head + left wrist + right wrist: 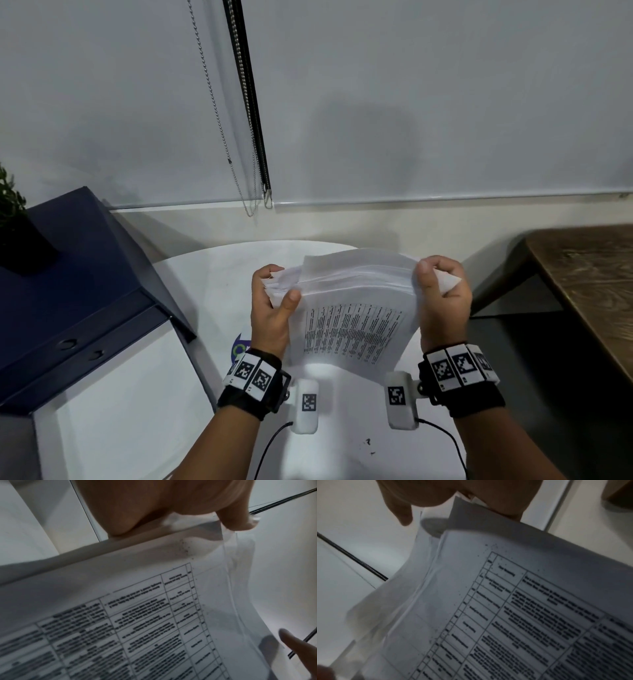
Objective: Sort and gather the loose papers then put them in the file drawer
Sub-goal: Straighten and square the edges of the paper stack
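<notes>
I hold a stack of white papers (356,308) upright over a round white table (205,281); the sheet facing me bears a printed table of text. My left hand (274,301) grips the stack's left edge, thumb on the front sheet. My right hand (442,294) grips the right edge, thumb on front, with a bent paper corner sticking out past the palm. In the left wrist view the printed sheet (154,615) fills the frame below the left hand (171,507). In the right wrist view the papers (505,601) fan slightly at their edges under the right hand (453,492).
A dark blue file cabinet (78,274) stands at the left, its drawer (113,394) open with a white inside. A potted plant (17,222) sits on top. A wooden desk (589,281) is at the right. Blind cords (250,137) hang on the wall ahead.
</notes>
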The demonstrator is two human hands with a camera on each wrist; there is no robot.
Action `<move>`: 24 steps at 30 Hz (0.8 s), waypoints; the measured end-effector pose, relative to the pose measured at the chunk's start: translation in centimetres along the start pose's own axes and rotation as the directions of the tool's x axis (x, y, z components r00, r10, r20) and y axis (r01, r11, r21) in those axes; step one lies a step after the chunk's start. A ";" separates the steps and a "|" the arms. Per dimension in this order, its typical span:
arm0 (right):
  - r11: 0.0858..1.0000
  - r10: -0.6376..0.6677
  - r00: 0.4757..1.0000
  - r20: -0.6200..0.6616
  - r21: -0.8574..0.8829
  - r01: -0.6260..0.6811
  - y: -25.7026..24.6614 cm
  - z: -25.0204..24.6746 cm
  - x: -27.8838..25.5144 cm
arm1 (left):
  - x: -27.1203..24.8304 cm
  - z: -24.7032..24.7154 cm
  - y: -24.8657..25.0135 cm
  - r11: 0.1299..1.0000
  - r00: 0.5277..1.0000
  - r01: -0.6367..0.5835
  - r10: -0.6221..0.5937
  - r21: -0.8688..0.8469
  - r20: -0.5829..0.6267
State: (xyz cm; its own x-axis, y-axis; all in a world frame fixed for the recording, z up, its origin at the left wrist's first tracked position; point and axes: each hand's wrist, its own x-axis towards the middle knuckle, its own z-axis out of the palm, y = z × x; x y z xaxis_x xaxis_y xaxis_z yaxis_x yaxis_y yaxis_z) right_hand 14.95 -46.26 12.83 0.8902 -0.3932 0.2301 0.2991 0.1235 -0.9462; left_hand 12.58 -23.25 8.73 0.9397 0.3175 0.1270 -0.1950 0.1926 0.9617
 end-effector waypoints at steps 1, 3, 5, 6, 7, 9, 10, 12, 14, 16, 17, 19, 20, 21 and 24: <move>0.999 0.014 1.000 0.006 -0.032 -0.013 0.1 0.0 0.1 | 0.0 -0.2 0.0 1.000 0.999 0.000 0.000 -0.002 0.033; 0.989 0.066 0.997 0.048 -0.135 -0.059 0.2 0.0 0.3 | -0.1 -0.6 -0.2 1.000 0.995 0.017 -0.017 -0.001 0.103; 0.978 0.087 0.990 0.112 -0.198 -0.064 0.2 -0.2 0.4 | -0.2 -0.7 -0.5 0.999 0.990 0.033 -0.036 0.025 0.135; 0.981 0.088 0.988 0.129 -0.183 -0.064 0.1 -0.2 0.5 | -0.2 -0.7 -0.4 0.999 0.990 0.031 -0.034 0.027 0.136; 0.986 0.086 0.986 0.143 -0.155 -0.063 0.0 -0.3 0.6 | -0.2 -0.7 -0.3 0.999 0.992 0.034 -0.036 0.018 0.124; 0.990 0.078 0.983 0.167 -0.130 -0.056 -0.1 -0.4 0.6 | -0.2 -0.6 -0.1 0.999 0.993 0.040 -0.038 -0.012 0.109; 0.989 0.081 0.983 0.166 -0.133 -0.060 -0.1 -0.4 0.6 | -0.2 -0.5 0.0 0.999 0.994 0.035 -0.032 -0.024 0.101; 0.987 0.104 0.986 0.131 -0.138 -0.086 0.0 -0.2 0.7 | -0.2 -0.3 0.0 1.000 0.998 0.016 -0.015 -0.008 0.069; 0.981 0.090 0.989 0.114 -0.179 -0.068 0.1 0.2 0.8 | -0.2 0.1 0.0 1.000 1.000 0.001 -0.001 0.029 0.018; 0.982 0.048 0.994 0.095 -0.184 -0.030 0.2 0.3 0.6 | -0.2 0.5 0.1 1.000 0.999 0.002 -0.001 0.031 -0.039; 0.984 0.034 0.995 0.090 -0.177 -0.018 0.2 0.3 0.5 | -0.2 0.6 0.0 0.999 0.998 0.000 0.002 0.043 -0.059; 0.983 0.031 0.994 0.107 -0.184 -0.011 0.2 0.4 0.3 | -0.2 0.8 0.0 0.996 0.997 -0.001 0.009 0.088 -0.082; 0.982 0.027 0.994 0.109 -0.186 -0.006 0.2 0.3 0.3 | -0.2 0.9 0.1 0.996 0.996 0.009 0.000 0.089 -0.094; 0.984 0.014 0.995 0.098 -0.177 0.004 0.2 0.3 0.3 | -0.2 1.0 0.2 0.997 0.994 0.013 -0.005 0.074 -0.109; 0.988 -0.018 0.996 0.086 -0.154 0.031 0.2 0.4 0.1 | -0.2 1.5 0.7 0.999 0.993 -0.029 0.033 0.040 -0.115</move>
State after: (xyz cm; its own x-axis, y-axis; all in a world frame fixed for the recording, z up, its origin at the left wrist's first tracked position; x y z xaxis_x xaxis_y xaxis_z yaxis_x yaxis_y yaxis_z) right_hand 15.26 -45.94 12.74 0.9109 -0.3158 0.2657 0.2701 -0.0305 -0.9623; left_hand 12.69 -24.52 9.76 0.8942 0.4284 0.1301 -0.2108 0.1464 0.9665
